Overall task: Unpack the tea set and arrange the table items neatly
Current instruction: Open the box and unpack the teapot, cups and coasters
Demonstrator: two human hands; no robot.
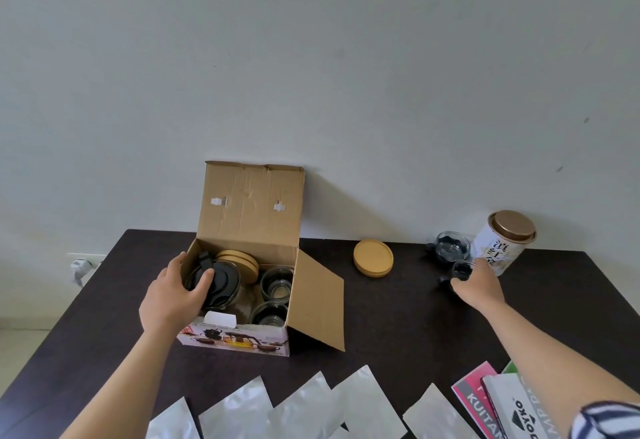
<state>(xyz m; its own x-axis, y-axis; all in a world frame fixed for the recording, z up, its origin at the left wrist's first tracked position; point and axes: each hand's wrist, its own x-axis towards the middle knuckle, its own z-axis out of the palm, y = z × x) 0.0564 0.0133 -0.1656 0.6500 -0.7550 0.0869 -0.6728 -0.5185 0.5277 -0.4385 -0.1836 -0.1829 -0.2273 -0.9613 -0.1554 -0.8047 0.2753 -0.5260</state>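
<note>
Box (242,300) with teapot (218,279) under gripping left hand (173,296), glass cups, wooden lids; right hand (479,286) perhaps grasping glass cup (462,270).

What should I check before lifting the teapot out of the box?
1. Left hand grips the teapot by its black lid: ok.
2. Box top flap stands open, path upward free: ok.
3. Glass cups beside the teapot may snag: cannot tell.
4. Wooden coasters lean against the teapot and could shift: not ok.
5. Right hand is free to steady the box: not ok, it holds a small glass cup.
6. Bare table right of the box for setting down: ok.
</note>
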